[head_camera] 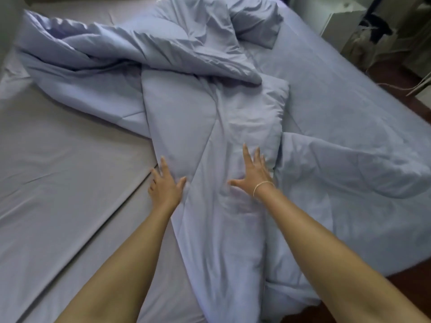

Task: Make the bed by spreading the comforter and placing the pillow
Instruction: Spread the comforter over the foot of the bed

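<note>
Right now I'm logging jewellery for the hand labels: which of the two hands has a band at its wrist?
The right hand: a thin pale band circles its wrist. The left hand has a bare wrist. Both lie flat on the comforter.

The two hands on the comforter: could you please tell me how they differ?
The left hand sits at the comforter's left edge, partly over the bare sheet; the right hand lies fully on the fabric. The right wrist wears a thin band; the left is bare. Both lie flat, fingers spread.

pale blue comforter (198,117) lies bunched and twisted across the bed (58,159), one pillow (256,22) beyond it.
</note>
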`<state>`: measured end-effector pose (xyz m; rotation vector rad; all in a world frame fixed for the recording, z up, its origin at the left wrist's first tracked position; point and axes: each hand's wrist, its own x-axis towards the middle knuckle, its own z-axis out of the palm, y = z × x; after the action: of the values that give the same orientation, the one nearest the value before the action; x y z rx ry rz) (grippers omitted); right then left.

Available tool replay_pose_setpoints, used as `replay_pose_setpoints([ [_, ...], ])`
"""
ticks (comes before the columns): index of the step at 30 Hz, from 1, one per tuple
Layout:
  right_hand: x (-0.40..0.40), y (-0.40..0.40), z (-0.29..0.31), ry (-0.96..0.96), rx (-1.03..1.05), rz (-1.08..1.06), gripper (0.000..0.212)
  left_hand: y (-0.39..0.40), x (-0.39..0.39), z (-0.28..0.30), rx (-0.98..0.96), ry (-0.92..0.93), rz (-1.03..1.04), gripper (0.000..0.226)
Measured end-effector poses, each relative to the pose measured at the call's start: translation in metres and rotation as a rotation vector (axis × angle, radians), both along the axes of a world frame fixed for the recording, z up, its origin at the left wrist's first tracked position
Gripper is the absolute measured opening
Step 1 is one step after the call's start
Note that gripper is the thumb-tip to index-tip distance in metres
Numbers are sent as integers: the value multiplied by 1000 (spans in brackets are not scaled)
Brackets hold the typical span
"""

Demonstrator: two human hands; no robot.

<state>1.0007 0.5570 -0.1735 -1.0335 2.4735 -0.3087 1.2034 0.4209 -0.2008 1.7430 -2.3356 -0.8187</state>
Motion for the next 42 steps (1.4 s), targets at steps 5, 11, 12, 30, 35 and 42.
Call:
replay_pose_setpoints([
  [5,7,-5,-58,-40,85,132,82,-6,-5,-17,-71,-61,-118,75],
  [11,53,6,-42,-62,37,241,61,9,44,17,-111,-281,-189,73],
  [12,70,14,-34,-77,65,277,61,18,61,24,-84,-307,-184,73],
  [30,-2,44,8,30,-60,-279,115,21,33,56,-508,-160,-480,64],
  [35,-24,44,-58,-113,43,-156,112,-50,-41,32,-369,-602,-697,100],
  [42,-27,48,-50,-164,-147,-174,51,-38,-27,31,-436,-465,-785,19],
])
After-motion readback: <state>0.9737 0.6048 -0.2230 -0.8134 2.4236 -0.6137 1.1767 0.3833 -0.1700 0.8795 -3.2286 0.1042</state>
